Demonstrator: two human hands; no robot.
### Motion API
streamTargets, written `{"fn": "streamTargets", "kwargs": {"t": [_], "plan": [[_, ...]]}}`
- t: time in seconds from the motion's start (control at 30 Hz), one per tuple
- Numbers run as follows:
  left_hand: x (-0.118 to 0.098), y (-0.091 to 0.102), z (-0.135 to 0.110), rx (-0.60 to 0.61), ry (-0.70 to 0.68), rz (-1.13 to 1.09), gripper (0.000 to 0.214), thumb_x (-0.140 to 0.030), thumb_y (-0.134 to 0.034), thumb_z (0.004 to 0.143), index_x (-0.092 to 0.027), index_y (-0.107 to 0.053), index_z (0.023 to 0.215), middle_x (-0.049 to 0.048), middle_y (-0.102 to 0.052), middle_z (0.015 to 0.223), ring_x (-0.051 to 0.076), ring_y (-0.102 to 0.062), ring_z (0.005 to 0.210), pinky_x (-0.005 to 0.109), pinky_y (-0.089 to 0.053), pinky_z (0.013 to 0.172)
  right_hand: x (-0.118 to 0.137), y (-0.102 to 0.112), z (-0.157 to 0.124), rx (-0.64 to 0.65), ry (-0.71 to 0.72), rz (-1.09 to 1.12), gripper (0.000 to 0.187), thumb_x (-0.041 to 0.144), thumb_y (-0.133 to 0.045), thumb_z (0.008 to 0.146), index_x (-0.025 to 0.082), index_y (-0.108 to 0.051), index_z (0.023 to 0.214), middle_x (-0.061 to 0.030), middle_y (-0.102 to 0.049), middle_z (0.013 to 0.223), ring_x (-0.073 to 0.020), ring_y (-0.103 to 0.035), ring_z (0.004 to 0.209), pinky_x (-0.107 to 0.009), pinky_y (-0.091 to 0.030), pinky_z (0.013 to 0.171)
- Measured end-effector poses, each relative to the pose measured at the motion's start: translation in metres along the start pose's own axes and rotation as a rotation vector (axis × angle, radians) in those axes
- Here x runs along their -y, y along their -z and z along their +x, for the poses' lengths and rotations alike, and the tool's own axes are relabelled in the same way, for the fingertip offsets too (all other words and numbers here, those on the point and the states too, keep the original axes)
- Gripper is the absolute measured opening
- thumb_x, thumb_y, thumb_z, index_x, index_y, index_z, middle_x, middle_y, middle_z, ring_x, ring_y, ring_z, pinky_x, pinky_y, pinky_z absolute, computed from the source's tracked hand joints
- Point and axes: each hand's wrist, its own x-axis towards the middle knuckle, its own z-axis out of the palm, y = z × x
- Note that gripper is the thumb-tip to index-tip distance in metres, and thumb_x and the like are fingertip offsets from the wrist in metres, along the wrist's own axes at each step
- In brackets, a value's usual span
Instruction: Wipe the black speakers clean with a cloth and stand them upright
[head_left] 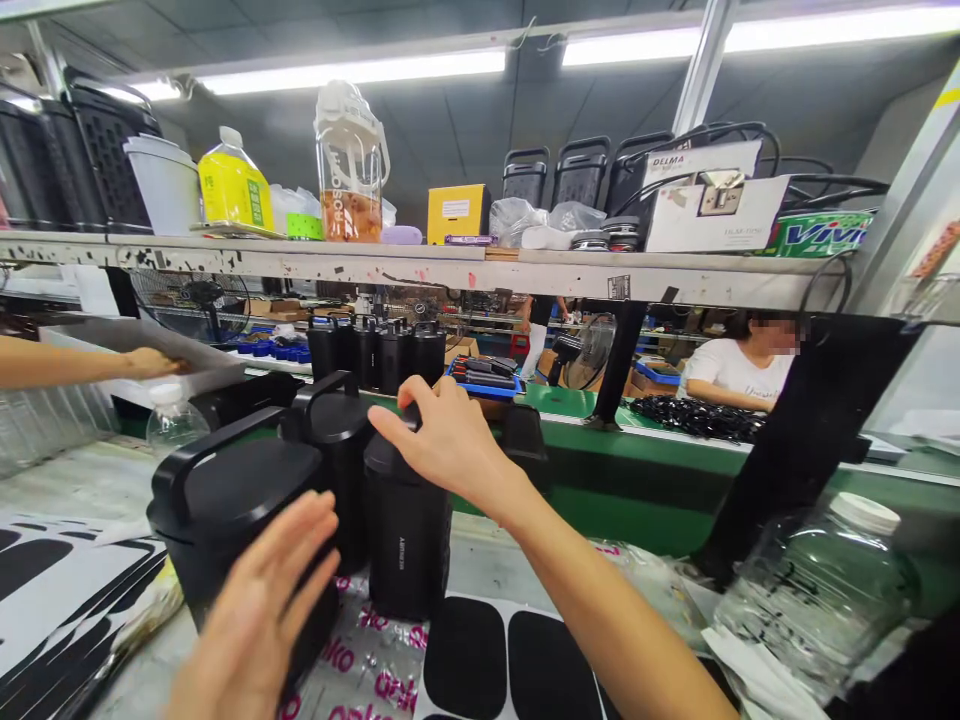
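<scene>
Three tall black speakers with carry handles stand close together on the bench in front of me. My left hand [251, 610] lies open, fingers stretched, flat against the side of the nearest speaker [217, 520]. My right hand [442, 440] reaches across and rests on top of the right speaker [409, 545], fingers curled over its upper edge. The middle speaker [334, 430] stands behind them, its handle up.
Black rounded pads [465, 655] lie on a printed sheet by the front edge. A clear plastic jug [817, 590] lies at right, a small bottle [171, 420] at left. More black speakers [375, 350] stand on the green conveyor. Another person's arm [82, 365] reaches in from the left; a seated person [739, 370] works opposite. The overhead shelf [450, 265] holds bottles and boxes.
</scene>
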Motion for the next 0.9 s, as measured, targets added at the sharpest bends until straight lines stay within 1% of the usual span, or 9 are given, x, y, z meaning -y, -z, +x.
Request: {"fn": "streamTargets", "kwargs": {"t": [0.07, 0.17, 0.23, 0.33, 0.53, 0.63, 0.7, 0.8, 0.9], "plan": [[0.024, -0.001, 0.003, -0.048, 0.126, 0.053, 0.053, -0.064, -0.07, 0.069, -0.033, -0.065, 0.112, 0.0026, -0.06, 0.135, 0.037, -0.038, 0.137, 0.056, -0.025, 0.117, -0.008, 0.002, 0.001, -0.027, -0.127, 0.176, 0.021, 0.039, -0.059, 0.079, 0.025, -0.059, 0.094, -0.0036, -0.052, 0.091, -0.0228, -0.053, 0.085, -0.042, -0.039, 0.083], [0.064, 0.007, 0.003, -0.022, 0.274, 0.162, 0.066, -0.055, -0.079, 0.063, -0.029, -0.06, 0.12, 0.0095, -0.054, 0.14, 0.038, -0.039, 0.137, 0.054, -0.025, 0.116, -0.032, 0.006, -0.007, -0.148, -0.28, 0.636, 0.021, 0.028, -0.064, 0.061, 0.023, -0.058, 0.081, 0.002, -0.055, 0.074, -0.0186, -0.052, 0.071, -0.035, -0.039, 0.075], [0.086, 0.012, 0.003, 0.029, 0.292, 0.184, 0.082, -0.048, -0.086, 0.056, -0.026, -0.055, 0.128, 0.014, -0.05, 0.144, 0.04, -0.039, 0.137, 0.051, -0.03, 0.115, -0.049, 0.009, -0.016, -0.249, -0.353, 0.865, 0.023, 0.028, -0.063, 0.056, 0.022, -0.056, 0.077, 0.0039, -0.056, 0.066, -0.0168, -0.052, 0.067, -0.031, -0.039, 0.069], [0.104, 0.01, 0.006, 0.073, 0.284, 0.179, 0.105, -0.041, -0.092, 0.048, -0.025, -0.043, 0.139, 0.0178, -0.039, 0.151, 0.042, -0.038, 0.137, 0.049, -0.034, 0.113, -0.065, 0.021, -0.036, -0.407, -0.428, 0.971, 0.027, 0.033, -0.061, 0.055, 0.021, -0.053, 0.079, 0.0043, -0.058, 0.062, -0.0149, -0.055, 0.067, -0.026, -0.04, 0.063], [0.088, -0.028, 0.024, 0.354, 0.101, 0.097, 0.131, -0.05, -0.09, 0.05, -0.026, -0.012, 0.153, 0.0142, -0.021, 0.16, 0.036, -0.026, 0.144, 0.046, -0.029, 0.116, -0.063, 0.091, -0.085, -0.703, -0.494, 1.223, 0.038, 0.017, -0.065, 0.044, 0.022, -0.054, 0.08, 0.0033, -0.063, 0.062, -0.0134, -0.061, 0.063, -0.023, -0.05, 0.06], [0.068, -0.052, 0.026, 0.463, 0.007, -0.054, 0.145, -0.055, -0.092, 0.04, -0.03, -0.005, 0.153, 0.0101, -0.039, 0.153, 0.035, -0.034, 0.141, 0.041, -0.029, 0.117, -0.063, 0.123, -0.105, -0.835, -0.578, 1.376, 0.033, 0.012, -0.059, 0.044, 0.022, -0.052, 0.075, 0.0063, -0.056, 0.056, -0.0093, -0.058, 0.056, -0.021, -0.054, 0.062], [0.062, -0.064, 0.023, 0.442, 0.001, -0.125, 0.145, -0.057, -0.091, 0.039, -0.032, -0.007, 0.153, 0.007, -0.053, 0.143, 0.035, -0.039, 0.138, 0.041, -0.032, 0.116, -0.067, 0.133, -0.118, -0.889, -0.663, 1.469, 0.03, 0.011, -0.056, 0.044, 0.022, -0.05, 0.072, 0.0081, -0.05, 0.053, -0.0059, -0.053, 0.05, -0.016, -0.051, 0.056], [0.069, -0.074, 0.014, 0.351, 0.19, -0.21, 0.123, -0.052, -0.089, 0.045, -0.032, -0.026, 0.15, 0.0025, -0.067, 0.126, 0.034, -0.048, 0.132, 0.04, -0.041, 0.11, -0.081, 0.131, -0.141, -0.929, -0.752, 1.423, 0.028, 0.015, -0.062, 0.051, 0.023, -0.051, 0.077, 0.0068, -0.054, 0.057, -0.0079, -0.055, 0.051, -0.017, -0.05, 0.051], [0.085, -0.077, 0.01, 0.277, 0.47, -0.243, 0.089, -0.036, -0.081, 0.06, -0.027, -0.045, 0.14, 0.0019, -0.074, 0.111, 0.031, -0.061, 0.117, 0.038, -0.052, 0.097, -0.107, 0.112, -0.171, -0.763, -0.901, 1.301, 0.028, 0.027, -0.07, 0.061, 0.024, -0.053, 0.083, 0.0037, -0.062, 0.066, -0.0127, -0.057, 0.052, -0.024, -0.049, 0.05]]}}
